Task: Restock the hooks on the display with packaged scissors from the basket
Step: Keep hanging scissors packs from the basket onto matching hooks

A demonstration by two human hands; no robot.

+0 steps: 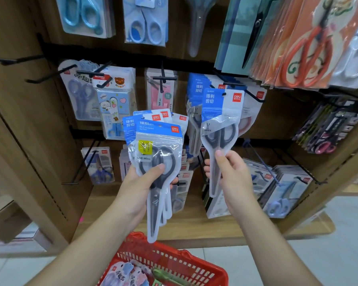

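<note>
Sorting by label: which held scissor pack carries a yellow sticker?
The front pack of the fan in the left hand; the right hand's single pack has none.

basket: red | scissors packs: blue-white, black handles | display: brown

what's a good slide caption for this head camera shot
Right hand lifts one packaged scissors toward a display hook; left hand holds a spare stack above the red basket.
</note>
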